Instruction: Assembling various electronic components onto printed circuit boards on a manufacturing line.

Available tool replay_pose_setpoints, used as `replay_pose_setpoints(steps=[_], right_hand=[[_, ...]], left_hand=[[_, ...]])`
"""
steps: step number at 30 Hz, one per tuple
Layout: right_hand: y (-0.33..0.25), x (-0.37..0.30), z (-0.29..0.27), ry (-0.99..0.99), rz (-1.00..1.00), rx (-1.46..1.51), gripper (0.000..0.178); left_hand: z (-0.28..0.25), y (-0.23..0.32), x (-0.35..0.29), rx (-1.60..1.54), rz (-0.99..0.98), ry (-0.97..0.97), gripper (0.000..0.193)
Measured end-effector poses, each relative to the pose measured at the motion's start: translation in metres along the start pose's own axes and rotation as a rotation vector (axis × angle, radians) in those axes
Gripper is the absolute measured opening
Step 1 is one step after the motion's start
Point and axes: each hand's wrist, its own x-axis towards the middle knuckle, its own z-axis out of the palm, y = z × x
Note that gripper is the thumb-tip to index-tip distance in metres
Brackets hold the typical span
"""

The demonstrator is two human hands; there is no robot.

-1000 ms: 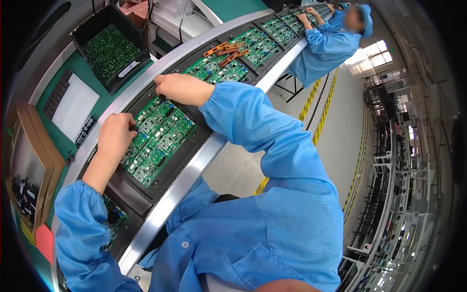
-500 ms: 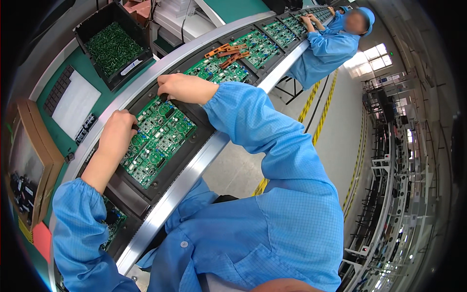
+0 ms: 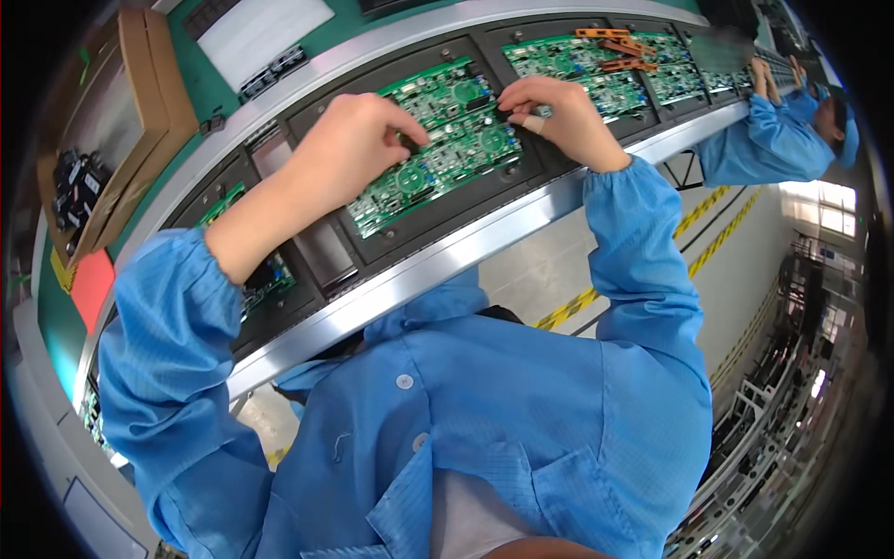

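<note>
A green circuit board (image 3: 438,177) packed with small parts sits in a black carrier frame (image 3: 391,244) on the line. Over its left part is my left hand (image 3: 358,135), thumb and fingers curled together at a small dark part; how firmly it is held is hard to see. My right hand (image 3: 568,116) is at the board's right edge, thumb and forefinger pinched around something small and dark. A small greyish cylindrical piece (image 3: 542,111) shows inside its curled fingers.
More boards (image 3: 577,70) in carriers run to the right, one with orange-brown clips (image 3: 622,47) on top. A metal rail (image 3: 447,240) borders the line on my side. Cardboard boxes (image 3: 154,121) with black parts stand left. A co-worker (image 3: 773,140) works further along.
The view has turned, so the line lies flatter across it. My left hand has moved inward over the board; my right hand has shifted from the board's far corner to its right edge.
</note>
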Motion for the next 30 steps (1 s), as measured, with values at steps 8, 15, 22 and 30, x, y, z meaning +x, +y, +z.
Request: replay_pose_setpoints(steps=[8, 15, 22, 30], right_hand=[[-0.013, -0.003, 0.008, 0.047, 0.011, 0.014, 0.02], [-0.016, 0.002, 0.027, 0.021, -0.121, 0.019, 0.018], [-0.032, -0.026, 0.036, 0.372, -0.094, 0.021, 0.015], [-0.032, -0.025, 0.046, 0.793, -0.013, -0.151, 0.019]], left_hand=[[0.021, -0.008, 0.004, 0.263, 0.21, 0.058, 0.015], [0.02, -0.012, -0.012, 0.382, 0.127, 0.009, 0.019], [0.023, 0.003, -0.006, 0.467, 0.118, -0.031, 0.019], [-0.01, 0.023, -0.026, 0.515, 0.212, 0.049, 0.031]])
